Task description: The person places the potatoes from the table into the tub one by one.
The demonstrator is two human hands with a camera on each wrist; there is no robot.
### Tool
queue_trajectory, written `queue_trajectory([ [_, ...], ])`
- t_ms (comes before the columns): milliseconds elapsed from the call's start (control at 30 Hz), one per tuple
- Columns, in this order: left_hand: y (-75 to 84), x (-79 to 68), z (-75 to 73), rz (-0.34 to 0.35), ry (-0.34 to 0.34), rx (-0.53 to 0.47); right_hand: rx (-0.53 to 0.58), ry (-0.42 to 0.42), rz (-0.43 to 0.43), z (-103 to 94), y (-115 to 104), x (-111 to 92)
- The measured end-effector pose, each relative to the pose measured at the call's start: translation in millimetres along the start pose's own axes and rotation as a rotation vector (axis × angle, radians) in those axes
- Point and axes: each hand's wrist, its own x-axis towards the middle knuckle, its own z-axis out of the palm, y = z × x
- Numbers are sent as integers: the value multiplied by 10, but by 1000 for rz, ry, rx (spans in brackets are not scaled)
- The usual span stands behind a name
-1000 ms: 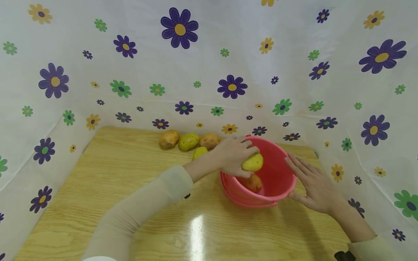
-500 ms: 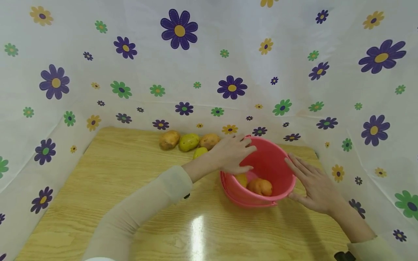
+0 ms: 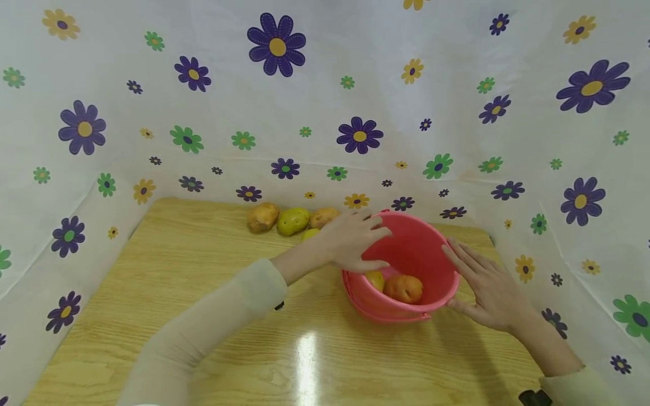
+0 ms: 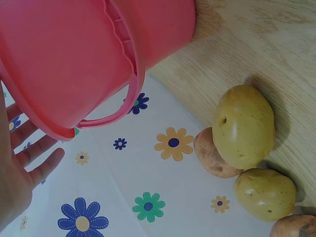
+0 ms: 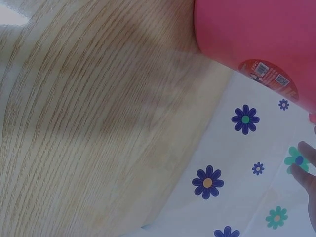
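Observation:
A pink bucket (image 3: 416, 242) stands on the wooden table, its handle (image 4: 132, 84) hanging down the side. Inside it lie a brown potato (image 3: 403, 288) and a yellow one (image 3: 374, 279), partly behind the rim. My left hand (image 3: 355, 241) is over the bucket's left rim, fingers spread and holding nothing. On the opposite side my right hand (image 3: 490, 287) rests its fairly straight fingers against the rim. Left of the bucket sit more potatoes: a brown one (image 3: 263, 217), a green-yellow one (image 3: 293, 221), another brown one (image 3: 323, 216) and a yellow one (image 4: 244, 127), mostly hidden by my left hand in the head view.
The wooden table (image 3: 203, 293) ends at a white flowered cloth (image 3: 315, 101) that hangs along the back and both sides. An oval label (image 5: 269, 76) is on the bucket's outer wall.
The yellow potato in my left hand was let go into the bucket, and the brown potato there shifted right. My left hand then drew slightly left. The right hand stayed put.

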Motion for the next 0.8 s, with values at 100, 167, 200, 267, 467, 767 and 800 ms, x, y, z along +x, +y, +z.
queue_trajectory([
  [100, -27, -47, -13, 0, 11, -6, -3, 0, -4, -1, 1, -3],
  [167, -41, -79, -26, 1, 14, -23, -7, -1, -4, 0, 1, -5],
  [200, -48, -97, -31, 2, 18, -38, -9, -1, -3, 1, 2, -5],
  [267, -66, -135, -34, -1, 24, -70, -11, -2, -1, 2, 3, -7],
  [467, -137, -262, -5, -19, 39, -108, -22, -5, 7, 3, -1, -7],
  [767, -233, -422, 56, -4, 104, -179, -13, -2, 1, 10, 18, 1],
  [800, -242, -441, 52, -4, 111, -185, -14, -1, 0, 11, 18, 1],
])
